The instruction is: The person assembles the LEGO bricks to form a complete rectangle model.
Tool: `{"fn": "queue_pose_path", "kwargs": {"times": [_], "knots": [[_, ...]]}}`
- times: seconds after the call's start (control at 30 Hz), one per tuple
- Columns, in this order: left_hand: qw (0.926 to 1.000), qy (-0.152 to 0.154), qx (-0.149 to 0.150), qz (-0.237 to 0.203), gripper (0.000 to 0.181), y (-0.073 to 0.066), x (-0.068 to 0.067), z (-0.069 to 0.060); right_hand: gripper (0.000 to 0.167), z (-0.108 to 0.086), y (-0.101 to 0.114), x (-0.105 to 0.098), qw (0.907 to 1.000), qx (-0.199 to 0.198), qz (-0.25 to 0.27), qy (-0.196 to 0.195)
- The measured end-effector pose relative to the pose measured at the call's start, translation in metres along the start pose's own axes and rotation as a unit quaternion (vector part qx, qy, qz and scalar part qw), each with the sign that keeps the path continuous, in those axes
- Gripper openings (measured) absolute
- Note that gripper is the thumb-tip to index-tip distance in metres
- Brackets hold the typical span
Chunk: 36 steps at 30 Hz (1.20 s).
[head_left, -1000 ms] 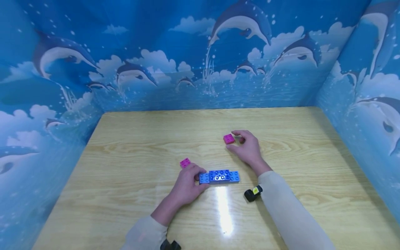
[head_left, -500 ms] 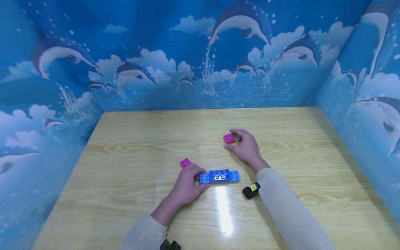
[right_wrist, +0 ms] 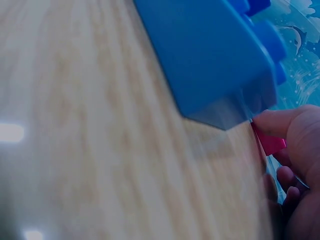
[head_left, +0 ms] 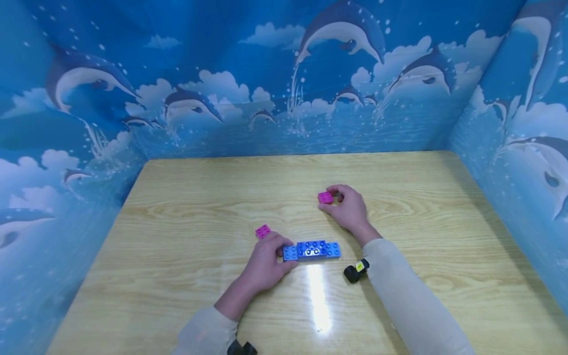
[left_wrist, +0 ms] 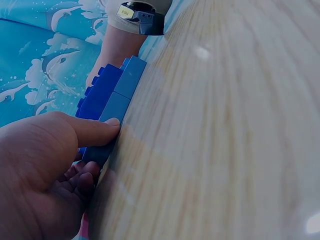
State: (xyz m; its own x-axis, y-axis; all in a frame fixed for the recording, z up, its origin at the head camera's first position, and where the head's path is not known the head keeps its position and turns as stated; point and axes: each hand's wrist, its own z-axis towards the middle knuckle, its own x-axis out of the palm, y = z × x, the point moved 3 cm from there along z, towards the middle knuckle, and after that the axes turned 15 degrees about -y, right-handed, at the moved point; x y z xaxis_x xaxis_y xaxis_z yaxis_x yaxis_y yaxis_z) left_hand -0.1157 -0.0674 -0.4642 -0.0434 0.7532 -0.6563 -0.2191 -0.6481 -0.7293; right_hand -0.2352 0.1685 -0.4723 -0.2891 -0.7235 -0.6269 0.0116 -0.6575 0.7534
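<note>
My left hand (head_left: 265, 261) grips the left end of a blue building-brick row (head_left: 311, 250), thumb on the near side and fingers on the far side. A darker blue brick (left_wrist: 102, 92) sits on top of lighter blue bricks (left_wrist: 131, 75) in that row, which lies on the table. Farther back, my right hand (head_left: 349, 208) holds a pink building brick (head_left: 325, 197) between thumb and fingers. In the right wrist view the thumb partly hides this pink brick (right_wrist: 270, 142). Another pink brick (head_left: 263, 230) lies just beyond my left hand's knuckles.
The wooden table (head_left: 199, 197) reaches back to a blue dolphin-print backdrop (head_left: 222, 74), which also rises on both sides. Black wrist cameras (head_left: 356, 271) stick out from the sleeves. A bright light reflection lies on the table in front of the blue row.
My right hand has moved slightly left and closed in around the pink brick, which has shifted and turned a little. The left hand and blue row have stayed still.
</note>
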Motion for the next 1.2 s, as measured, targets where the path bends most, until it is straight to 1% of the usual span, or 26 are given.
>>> {"fn": "queue_pose_path", "kwargs": {"times": [0.27, 0.4, 0.77, 0.97, 1.2], "knots": [[1.0, 0.0, -0.001, -0.004, 0.038, 0.0, 0.0, 0.0, 0.049, -0.002, -0.001, -0.002, 0.9997, 0.007, 0.02, -0.009], [1.0, 0.004, -0.003, -0.003, 0.039, 0.0, 0.0, 0.0, 0.049, -0.003, -0.001, -0.004, 0.9994, 0.012, 0.033, -0.006], [1.0, 0.0, 0.0, -0.002, 0.038, 0.0, 0.0, 0.0, 0.047, -0.011, 0.001, -0.011, 0.9976, 0.035, 0.06, 0.007], [1.0, -0.001, 0.003, -0.007, 0.038, 0.0, 0.0, 0.0, 0.046, -0.015, 0.005, -0.017, 0.9977, 0.029, 0.061, -0.003], [0.9999, -0.001, 0.002, -0.011, 0.038, 0.0, 0.0, 0.0, 0.047, -0.021, 0.009, -0.025, 0.9972, 0.014, 0.073, -0.007]]}}
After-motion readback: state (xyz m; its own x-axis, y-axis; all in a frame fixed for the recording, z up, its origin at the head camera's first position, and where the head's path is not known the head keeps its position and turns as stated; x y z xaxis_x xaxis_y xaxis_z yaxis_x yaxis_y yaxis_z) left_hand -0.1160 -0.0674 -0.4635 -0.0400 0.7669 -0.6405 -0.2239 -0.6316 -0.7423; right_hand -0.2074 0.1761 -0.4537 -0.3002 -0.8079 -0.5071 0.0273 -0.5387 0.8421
